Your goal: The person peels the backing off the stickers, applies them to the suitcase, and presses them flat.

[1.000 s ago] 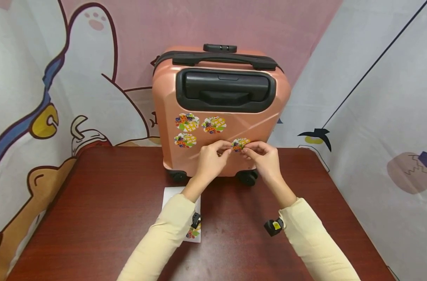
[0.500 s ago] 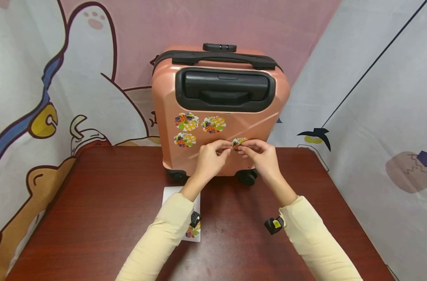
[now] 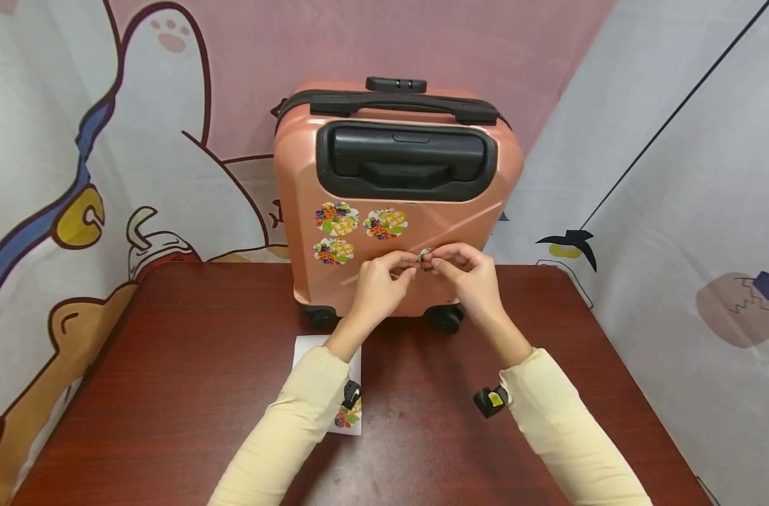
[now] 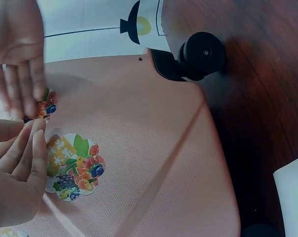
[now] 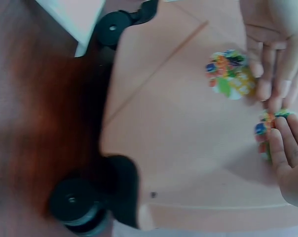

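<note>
In the head view, a peach hard-shell suitcase (image 3: 448, 218) stands upright on the table. Several round fruit-print stickers (image 3: 386, 223) are on its front. Low on that front, the hands meet at another fruit sticker (image 3: 425, 260). My left hand (image 3: 381, 284) pinches its left edge with thumb and fingers. My right hand (image 3: 476, 281) has thumb and index at its right side, covering much of it. In the left wrist view this sticker (image 4: 51, 104) shows just beyond the fingertips. The right wrist view shows fingers lying over part of the sticker (image 5: 263, 136).
A white sticker sheet (image 3: 353, 422) lies on the red-brown table (image 3: 169, 393), partly under the left sleeve. Black wheels (image 3: 446, 320) stand at the suitcase's base. Above are its black handle recess (image 3: 410, 158) and top carry handle. A printed cloth (image 3: 473, 42) hangs behind.
My right hand's fingers have moved a little left and up over the sticker, so less of it shows. My left hand has stayed nearly still.
</note>
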{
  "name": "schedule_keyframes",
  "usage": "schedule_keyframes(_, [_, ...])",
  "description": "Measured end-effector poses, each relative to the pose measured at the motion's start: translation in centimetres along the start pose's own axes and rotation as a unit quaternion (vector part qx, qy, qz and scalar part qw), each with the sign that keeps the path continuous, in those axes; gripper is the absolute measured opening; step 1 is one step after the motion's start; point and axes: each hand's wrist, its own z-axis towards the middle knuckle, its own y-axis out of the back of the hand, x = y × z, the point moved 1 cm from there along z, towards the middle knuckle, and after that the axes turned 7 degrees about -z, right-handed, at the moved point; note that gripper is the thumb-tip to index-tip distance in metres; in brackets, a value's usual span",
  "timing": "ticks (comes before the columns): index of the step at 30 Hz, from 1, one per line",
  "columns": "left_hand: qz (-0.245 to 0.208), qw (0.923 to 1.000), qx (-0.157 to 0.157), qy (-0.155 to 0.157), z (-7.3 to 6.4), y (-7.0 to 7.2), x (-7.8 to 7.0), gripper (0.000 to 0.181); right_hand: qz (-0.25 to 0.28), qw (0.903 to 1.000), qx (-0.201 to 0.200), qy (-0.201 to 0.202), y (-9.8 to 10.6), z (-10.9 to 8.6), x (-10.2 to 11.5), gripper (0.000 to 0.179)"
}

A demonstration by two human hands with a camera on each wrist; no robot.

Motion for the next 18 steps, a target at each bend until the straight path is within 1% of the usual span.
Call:
schedule_keyframes(6, [0.003, 1.0000, -0.002, -0.003, 0.0, 0.0, 0.0, 0.014, -0.006, 0.9987, 0.016, -0.048, -0.3, -0.8, -2.1, 0.014])
schedule_keyframes(9, [0.006, 1.0000, 0.001, -0.004, 0.0, 0.0, -0.1, 0.015, -0.011, 0.9977, 0.020, -0.064, -0.3, -0.9, -2.3, 0.014])
schedule_keyframes(11, [0.004, 1.0000, 0.004, -0.003, 0.0, 0.0, -0.1, 0.015, -0.013, 0.9973, 0.018, -0.070, -0.3, -0.8, -1.9, 0.014])
schedule_keyframes(14, [-0.002, 1.0000, 0.009, 0.000, 0.0, 0.0, -0.2, 0.016, -0.011, 0.9983, 0.009, -0.056, 0.0, -0.5, -0.9, 0.016])
schedule_keyframes(18, [-0.002, 0.9999, 0.012, 0.005, 0.1, 0.0, -0.2, 0.016, 0.020, 0.9998, -0.007, -0.001, 0.3, 0.1, 0.7, 0.017])
